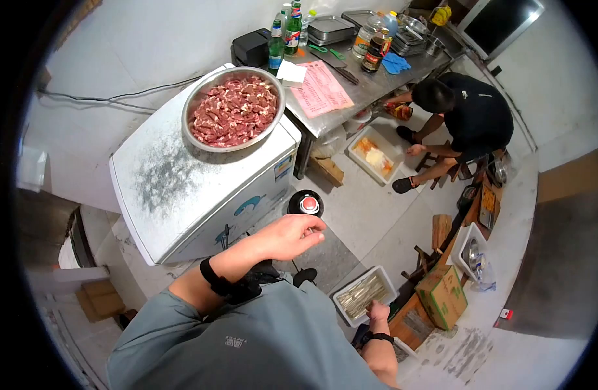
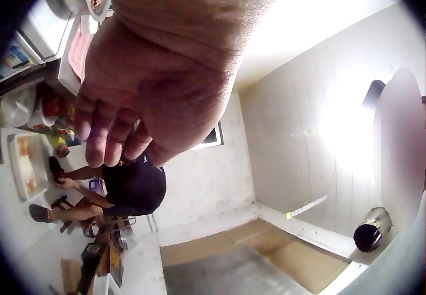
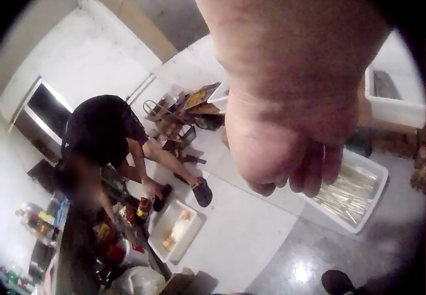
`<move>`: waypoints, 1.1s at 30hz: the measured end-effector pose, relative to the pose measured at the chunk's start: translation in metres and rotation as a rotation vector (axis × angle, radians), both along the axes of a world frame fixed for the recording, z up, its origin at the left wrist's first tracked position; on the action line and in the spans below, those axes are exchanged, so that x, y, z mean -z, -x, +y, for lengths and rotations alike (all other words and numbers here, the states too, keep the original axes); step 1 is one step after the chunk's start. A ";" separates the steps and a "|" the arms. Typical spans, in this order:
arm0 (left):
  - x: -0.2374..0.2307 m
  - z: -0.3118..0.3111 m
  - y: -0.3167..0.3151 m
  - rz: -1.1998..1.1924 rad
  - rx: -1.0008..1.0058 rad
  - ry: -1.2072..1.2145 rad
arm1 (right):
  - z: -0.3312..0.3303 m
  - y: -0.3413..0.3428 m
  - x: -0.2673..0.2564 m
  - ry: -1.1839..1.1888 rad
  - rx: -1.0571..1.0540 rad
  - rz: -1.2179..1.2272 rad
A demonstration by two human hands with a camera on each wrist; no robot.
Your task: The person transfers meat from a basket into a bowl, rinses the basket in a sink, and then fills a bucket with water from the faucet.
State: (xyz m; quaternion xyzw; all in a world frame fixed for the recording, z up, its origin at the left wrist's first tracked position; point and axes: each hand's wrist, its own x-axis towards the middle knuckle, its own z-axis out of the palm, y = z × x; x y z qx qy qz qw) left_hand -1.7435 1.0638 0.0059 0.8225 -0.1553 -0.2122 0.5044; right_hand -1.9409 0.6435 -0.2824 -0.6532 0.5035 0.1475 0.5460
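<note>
My left hand [image 1: 291, 238] hangs in the air beside the white freezer, holding nothing; in the left wrist view the same hand [image 2: 150, 98] has loosely bent fingers. At the lower right, my right hand [image 1: 378, 311] reaches over the near edge of a white tray [image 1: 338, 300] of thin pale sticks [image 1: 364, 294]. In the right wrist view its fingers bend down beside the sticks [image 3: 346, 192], and the hand [image 3: 286, 142] hides whether any is pinched. A metal bowl of cut raw meat [image 1: 235, 112] stands on the freezer [image 1: 201, 188].
Another person [image 1: 474, 114] sits low by a white tub [image 1: 385, 175] with orange and pale contents. Bottles [image 1: 292, 32], pink paper [image 1: 320, 90] and pans stand or lie on the metal table. A carton [image 1: 442, 296] is right of the stick tray; a red-topped round object [image 1: 309, 205] stands beyond my left hand.
</note>
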 end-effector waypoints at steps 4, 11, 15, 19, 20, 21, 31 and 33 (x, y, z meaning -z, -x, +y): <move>0.000 0.001 -0.001 -0.006 -0.020 0.032 | 0.004 0.005 -0.001 -0.007 0.034 -0.014; -0.005 0.004 0.001 -0.035 -0.012 0.004 | 0.016 -0.004 -0.014 -0.131 0.055 0.024; -0.001 0.004 0.003 -0.042 0.000 -0.008 | 0.009 -0.008 -0.018 -0.149 0.133 0.006; 0.004 0.006 0.004 -0.087 0.020 0.008 | 0.009 -0.011 -0.023 -0.101 0.139 -0.026; 0.004 0.006 0.005 -0.086 0.017 0.012 | 0.010 -0.011 -0.027 -0.090 0.108 -0.022; 0.003 0.005 0.006 -0.088 0.003 0.013 | 0.012 -0.012 -0.030 -0.077 0.081 -0.020; -0.002 0.003 0.006 0.029 -0.010 0.041 | 0.004 0.012 -0.012 -0.025 0.115 0.081; 0.000 0.003 0.004 0.002 -0.001 0.046 | 0.002 0.019 -0.009 0.020 0.073 0.046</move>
